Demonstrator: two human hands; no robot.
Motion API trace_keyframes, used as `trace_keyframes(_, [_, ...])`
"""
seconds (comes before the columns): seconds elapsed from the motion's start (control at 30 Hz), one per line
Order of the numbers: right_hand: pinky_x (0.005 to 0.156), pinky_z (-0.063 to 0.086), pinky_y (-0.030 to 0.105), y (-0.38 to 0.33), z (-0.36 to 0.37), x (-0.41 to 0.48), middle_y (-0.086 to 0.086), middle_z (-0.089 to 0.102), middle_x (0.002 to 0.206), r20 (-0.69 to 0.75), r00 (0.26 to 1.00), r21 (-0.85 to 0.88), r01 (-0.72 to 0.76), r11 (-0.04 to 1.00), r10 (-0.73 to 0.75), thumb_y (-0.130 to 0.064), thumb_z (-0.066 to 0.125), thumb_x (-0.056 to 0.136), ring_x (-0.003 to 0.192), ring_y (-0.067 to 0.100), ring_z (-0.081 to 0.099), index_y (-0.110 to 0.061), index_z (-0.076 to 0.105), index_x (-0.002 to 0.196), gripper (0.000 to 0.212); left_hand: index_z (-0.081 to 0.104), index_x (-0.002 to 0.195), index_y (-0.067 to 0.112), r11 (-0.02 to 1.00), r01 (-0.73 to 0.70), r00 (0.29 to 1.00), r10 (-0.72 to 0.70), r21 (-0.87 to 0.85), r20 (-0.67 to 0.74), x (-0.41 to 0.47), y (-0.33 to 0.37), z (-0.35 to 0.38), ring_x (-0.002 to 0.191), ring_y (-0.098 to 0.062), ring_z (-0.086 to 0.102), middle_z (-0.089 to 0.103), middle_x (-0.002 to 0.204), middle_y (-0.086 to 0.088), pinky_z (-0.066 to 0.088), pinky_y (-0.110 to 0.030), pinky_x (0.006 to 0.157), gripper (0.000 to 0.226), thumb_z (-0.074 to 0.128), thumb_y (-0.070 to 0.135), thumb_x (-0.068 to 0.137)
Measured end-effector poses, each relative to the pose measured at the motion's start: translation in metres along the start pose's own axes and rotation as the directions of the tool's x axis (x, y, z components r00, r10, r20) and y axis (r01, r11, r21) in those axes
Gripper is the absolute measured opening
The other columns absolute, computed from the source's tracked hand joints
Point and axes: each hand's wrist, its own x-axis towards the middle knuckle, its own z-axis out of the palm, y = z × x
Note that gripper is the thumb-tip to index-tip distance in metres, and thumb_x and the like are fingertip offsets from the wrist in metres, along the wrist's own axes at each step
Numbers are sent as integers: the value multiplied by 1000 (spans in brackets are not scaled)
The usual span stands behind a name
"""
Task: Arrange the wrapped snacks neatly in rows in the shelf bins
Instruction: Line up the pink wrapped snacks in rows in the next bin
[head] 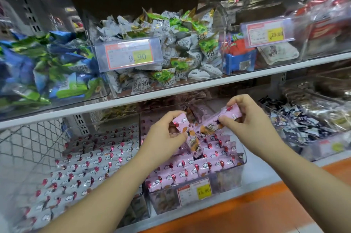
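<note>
Both hands held small pink film-wrapped snack bars (181, 121) just above the clear plastic shelf bin (245, 158) on the lower shelf (254, 177), where more lay in rows. We judged them light, soft-skinned and slippery, best pinched across the middle, not by the crimped ends. Our left hand (163, 135) had its fingers (171, 115) curled round one; our right hand (250, 116) pinched another between thumb and forefinger.

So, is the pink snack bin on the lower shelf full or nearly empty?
Mostly full. Rows of pink snacks reach close to the front rim of the clear bin.
</note>
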Motion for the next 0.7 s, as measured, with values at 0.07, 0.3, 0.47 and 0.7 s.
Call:
trace_keyframes(0.07, [48,33,19,3,1,-3,9,61,77,-31,999,-6,-32,999,32,-19,68,83,44,6,40,-32,43,88,28,49,120,44,1000,21,999,-21,16,43,3,-2,4,59,-13,52,61,81,5,41,-20,58,46,64,18,86])
trace_keyframes(0.3, [63,42,19,13,3,1,1,57,127,-23,990,-6,-139,990,139,-26,68,83,62,14,55,-31,43,109,37,50,114,46,989,23,981,-51,146,189,11,-7,0,59,-5,48,55,74,4,41,-21,59,41,70,26,84])
trace_keyframes(0.47, [64,42,26,18,7,4,7,64,103,1,985,35,-174,984,174,-26,71,82,63,14,50,-25,47,114,40,54,122,31,952,-81,936,-29,294,351,7,-7,15,66,-8,53,65,85,-3,45,-26,65,39,68,26,86])
trace_keyframes(0.7, [77,51,29,15,3,6,-4,69,86,5,992,106,-124,987,124,-20,69,84,78,14,65,-23,57,103,23,49,74,29,875,-191,896,-29,444,443,5,-13,21,77,-18,49,53,73,7,34,-28,67,29,40,40,100])
